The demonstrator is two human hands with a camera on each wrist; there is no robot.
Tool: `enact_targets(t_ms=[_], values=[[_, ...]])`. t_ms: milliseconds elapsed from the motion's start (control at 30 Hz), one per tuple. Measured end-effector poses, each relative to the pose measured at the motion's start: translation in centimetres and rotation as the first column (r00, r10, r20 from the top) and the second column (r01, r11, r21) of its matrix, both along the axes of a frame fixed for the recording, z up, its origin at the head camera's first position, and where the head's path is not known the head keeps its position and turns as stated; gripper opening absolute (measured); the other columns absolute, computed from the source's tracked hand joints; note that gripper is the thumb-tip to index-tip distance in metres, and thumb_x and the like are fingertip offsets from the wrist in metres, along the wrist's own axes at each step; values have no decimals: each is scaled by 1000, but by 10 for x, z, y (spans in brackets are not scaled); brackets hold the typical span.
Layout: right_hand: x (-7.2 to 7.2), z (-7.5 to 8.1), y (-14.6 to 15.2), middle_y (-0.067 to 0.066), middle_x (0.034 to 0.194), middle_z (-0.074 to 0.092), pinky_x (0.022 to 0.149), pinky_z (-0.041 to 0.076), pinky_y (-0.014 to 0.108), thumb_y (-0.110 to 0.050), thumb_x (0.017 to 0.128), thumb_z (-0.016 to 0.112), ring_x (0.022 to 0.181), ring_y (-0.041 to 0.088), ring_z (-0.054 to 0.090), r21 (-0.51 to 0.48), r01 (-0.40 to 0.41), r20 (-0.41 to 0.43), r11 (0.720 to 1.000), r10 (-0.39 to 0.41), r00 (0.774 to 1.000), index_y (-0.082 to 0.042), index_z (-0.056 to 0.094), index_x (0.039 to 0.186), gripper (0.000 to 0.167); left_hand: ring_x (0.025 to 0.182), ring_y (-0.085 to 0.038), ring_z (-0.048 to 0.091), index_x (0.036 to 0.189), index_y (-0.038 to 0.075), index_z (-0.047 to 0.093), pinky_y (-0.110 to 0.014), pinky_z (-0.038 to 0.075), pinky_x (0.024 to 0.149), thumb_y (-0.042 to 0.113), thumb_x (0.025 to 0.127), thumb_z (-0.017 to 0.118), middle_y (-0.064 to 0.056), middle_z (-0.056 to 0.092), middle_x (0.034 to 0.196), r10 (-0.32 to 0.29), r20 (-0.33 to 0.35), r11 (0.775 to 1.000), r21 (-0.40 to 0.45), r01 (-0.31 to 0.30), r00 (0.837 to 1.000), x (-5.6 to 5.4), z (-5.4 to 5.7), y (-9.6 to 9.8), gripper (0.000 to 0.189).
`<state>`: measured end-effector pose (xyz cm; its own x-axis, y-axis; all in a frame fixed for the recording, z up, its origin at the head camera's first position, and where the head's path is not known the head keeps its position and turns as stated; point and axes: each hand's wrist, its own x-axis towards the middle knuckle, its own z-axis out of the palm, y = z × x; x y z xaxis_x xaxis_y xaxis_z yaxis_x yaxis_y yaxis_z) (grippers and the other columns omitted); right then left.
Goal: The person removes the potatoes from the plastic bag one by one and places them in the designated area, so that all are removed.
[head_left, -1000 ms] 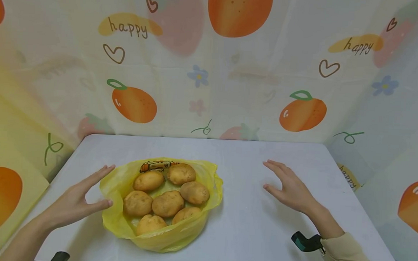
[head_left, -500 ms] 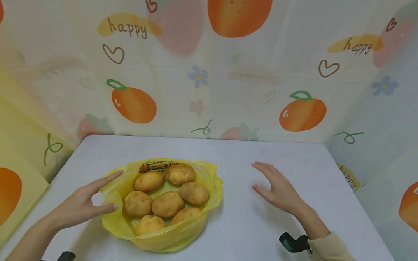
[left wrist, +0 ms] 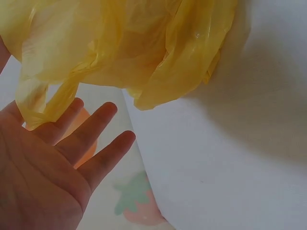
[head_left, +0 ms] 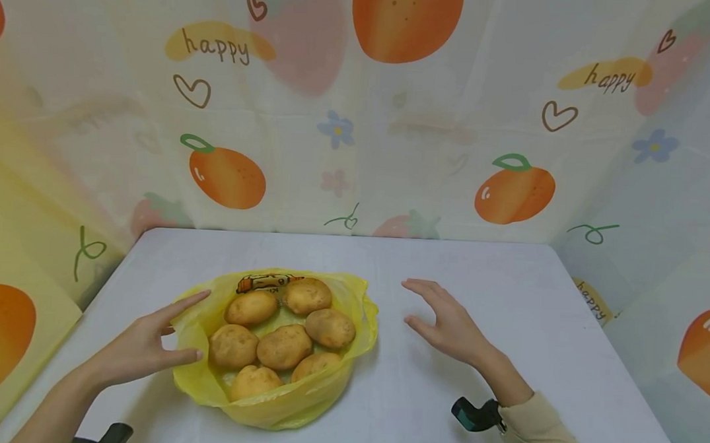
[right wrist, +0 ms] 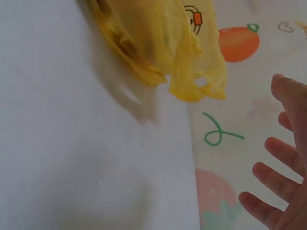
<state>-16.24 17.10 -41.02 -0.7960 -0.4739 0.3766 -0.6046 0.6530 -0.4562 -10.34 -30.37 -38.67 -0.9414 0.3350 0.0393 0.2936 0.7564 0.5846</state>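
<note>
A yellow plastic bag (head_left: 299, 409) stands wide open left of the table's middle, its rim folded outward. Several brown potatoes (head_left: 285, 346) lie inside it. My left hand (head_left: 135, 349) is at the bag's left rim, thumb and forefinger extended over the edge. In the left wrist view, a loop of the bag (left wrist: 62, 98) hangs against the spread fingers of that hand (left wrist: 41, 177). To the right of the bag, my right hand (head_left: 448, 326) hovers with relaxed fingers and nothing in it. The right wrist view shows a gap between this hand (right wrist: 288, 167) and the bag (right wrist: 144, 43).
The white table (head_left: 563, 363) carries the bag and ends at a fruit-printed cloth (head_left: 392, 177) behind and at both sides. Dark wrist-worn devices, one by the right sleeve (head_left: 477, 415) and one by the left wrist (head_left: 116, 434), jut out near the front.
My right hand has moved left, closer to the bag. My left hand has shifted slightly right, onto the bag's left rim. Bag and potatoes have stayed in place.
</note>
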Motion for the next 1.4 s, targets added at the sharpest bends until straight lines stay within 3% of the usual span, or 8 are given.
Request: enact_targets(t_ms=[100, 267, 333, 633, 733, 867, 1100, 1400], values=[[0, 1, -6, 3, 132, 50, 96, 43, 41, -22, 81, 71, 121, 20, 46, -17, -19, -1, 1000, 19, 1000, -13, 49, 132, 56, 120, -18, 41, 145, 30, 28, -53, 45, 82, 39, 74, 75, -9, 36, 145, 1, 16, 1000, 12, -1, 1000, -2, -1, 0, 86], [0, 4, -14, 1, 132, 50, 97, 43, 38, -21, 82, 70, 122, 18, 45, -44, -31, 30, 999, 32, 999, -13, 49, 132, 54, 114, 10, 36, 145, 29, 26, -43, 48, 82, 39, 73, 76, -8, 34, 146, -7, 22, 1000, 19, 6, 1000, -3, 1, 0, 88], [-1, 4, -18, 1, 132, 50, 96, 43, 37, -21, 82, 69, 122, 17, 45, -58, -35, 44, 998, 37, 998, -13, 49, 131, 54, 112, 14, 36, 146, 29, 25, -39, 49, 81, 38, 73, 76, -8, 34, 146, -11, 27, 1000, 24, 10, 1000, -4, 1, 0, 89], [-1, 4, -35, 0, 131, 50, 88, 48, 35, -18, 83, 68, 120, 16, 46, -118, -83, 56, 990, 90, 994, -14, 49, 131, 51, 108, 12, 41, 147, 25, 21, -29, 51, 76, 29, 72, 78, -13, 27, 147, -17, 55, 996, 83, 12, 998, -6, -1, 0, 95], [-1, 3, -41, 0, 131, 50, 87, 49, 35, -17, 84, 67, 120, 15, 47, -134, -110, 57, 985, 118, 991, -14, 49, 131, 50, 99, 2, 54, 148, 24, 17, -28, 54, 68, 21, 73, 78, -18, 22, 148, -29, 131, 984, 180, 5, 991, -6, -2, -1, 97], [0, 2, -52, 0, 130, 50, 87, 49, 33, -17, 84, 67, 120, 15, 47, -147, -153, 41, 977, 160, 986, -12, 50, 130, 50, 91, -6, 60, 149, 22, 15, -28, 55, 62, 13, 74, 76, -22, 15, 148, -48, 208, 960, 278, -12, 977, -5, -4, -1, 98], [1, 1, -70, -1, 128, 51, 85, 49, 31, -15, 83, 69, 117, 13, 48, -151, -187, 47, 971, 196, 979, -13, 50, 129, 50, 97, 4, 54, 149, 22, 16, -27, 55, 63, 12, 74, 76, -19, 16, 149, -51, 174, 961, 276, 1, 983, -6, -5, -1, 96], [1, -6, -89, 4, 128, 51, 85, 50, 37, -19, 85, 66, 116, 23, 50, -230, -243, 147, 942, 280, 949, -8, 49, 129, 48, 101, 5, 52, 148, 21, 19, -28, 55, 66, 10, 76, 74, -19, 19, 148, -52, 142, 959, 285, 10, 988, -9, -4, -2, 92]])
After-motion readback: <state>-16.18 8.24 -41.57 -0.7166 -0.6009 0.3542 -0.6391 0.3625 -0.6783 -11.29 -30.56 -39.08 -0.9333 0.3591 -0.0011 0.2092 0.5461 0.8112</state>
